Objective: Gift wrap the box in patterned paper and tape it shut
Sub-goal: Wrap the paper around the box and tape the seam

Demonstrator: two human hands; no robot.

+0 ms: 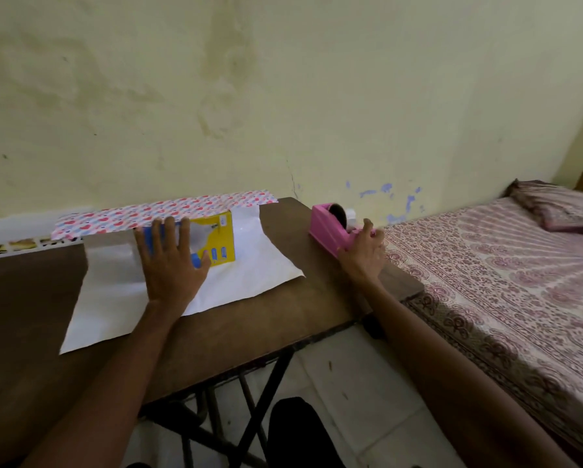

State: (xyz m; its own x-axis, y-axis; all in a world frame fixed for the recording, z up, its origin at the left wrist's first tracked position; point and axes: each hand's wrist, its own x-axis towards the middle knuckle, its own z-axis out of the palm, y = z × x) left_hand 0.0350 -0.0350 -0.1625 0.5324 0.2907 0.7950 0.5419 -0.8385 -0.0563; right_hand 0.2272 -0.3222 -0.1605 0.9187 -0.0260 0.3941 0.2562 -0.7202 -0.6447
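A yellow and blue box [222,240] with a light-bulb picture lies flat on wrapping paper [249,265] spread white side up on the table. The paper's far edge [168,211] is folded toward the box and shows a red and blue heart pattern. My left hand [170,261] lies flat on the box's left part with fingers spread. My right hand [362,253] is at the near end of a pink tape dispenser [330,226], fingers curled at its cutter end. I cannot make out a tape strip.
The dark wooden folding table [266,329] stands against a yellowish wall. A bed [506,271] with a patterned pink sheet touches the table's right edge. A white patterned strip [20,246] lies at the back left. My dark-clad knee [297,430] shows below the table.
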